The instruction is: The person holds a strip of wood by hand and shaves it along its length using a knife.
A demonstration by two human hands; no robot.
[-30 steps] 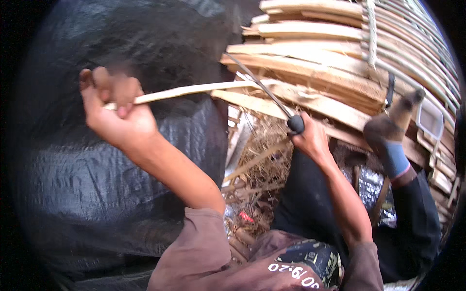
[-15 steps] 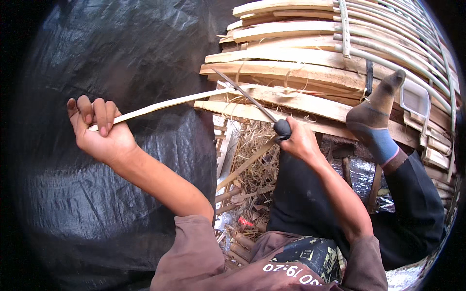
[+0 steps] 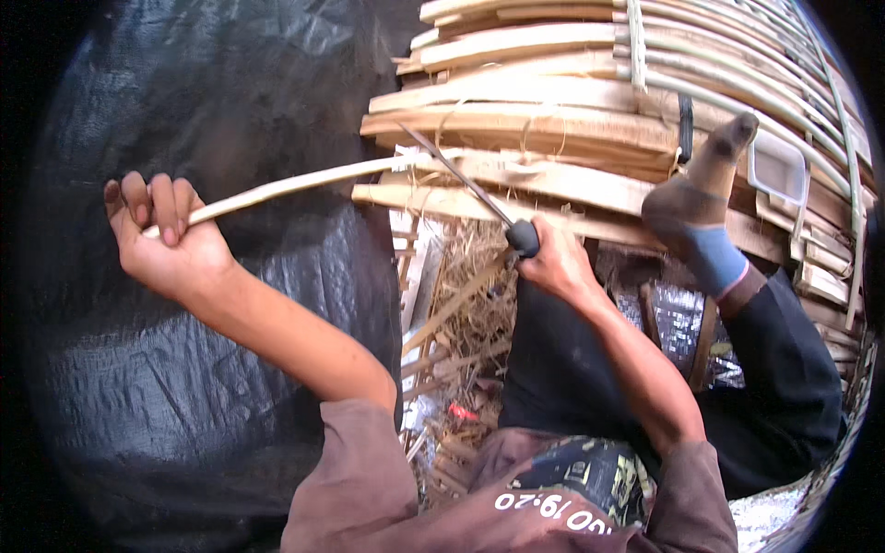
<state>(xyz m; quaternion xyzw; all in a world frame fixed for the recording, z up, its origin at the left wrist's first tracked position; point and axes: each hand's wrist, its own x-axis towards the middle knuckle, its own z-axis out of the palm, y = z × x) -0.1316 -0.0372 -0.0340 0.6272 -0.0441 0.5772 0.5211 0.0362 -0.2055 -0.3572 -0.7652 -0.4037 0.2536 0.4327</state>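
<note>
Out at the left, my left hand (image 3: 171, 230) is closed round one end of a long pale strip (image 3: 304, 182), which looks like split bamboo or wood. The strip slopes up to the right toward the stacked boards. My right hand (image 3: 558, 263) grips the dark handle of a knife (image 3: 461, 177). Its long, thin blade points up and left and crosses the strip near the strip's right end. Thin curled shavings hang about the blade and the boards. Whether the edge is biting into the strip is too small to tell.
Several long pale boards (image 3: 535, 124) lie stacked at the far right. A black plastic sheet (image 3: 230, 369) hangs or lies on the left. Loose shavings (image 3: 470, 286) heap up between. My socked foot (image 3: 696, 207) rests against the boards beside a clear plastic tub (image 3: 777, 168).
The whole view has shifted slightly, so most things sit a little farther left. The strip is still in my left hand and the knife in my right, the blade near the same stretch.
</note>
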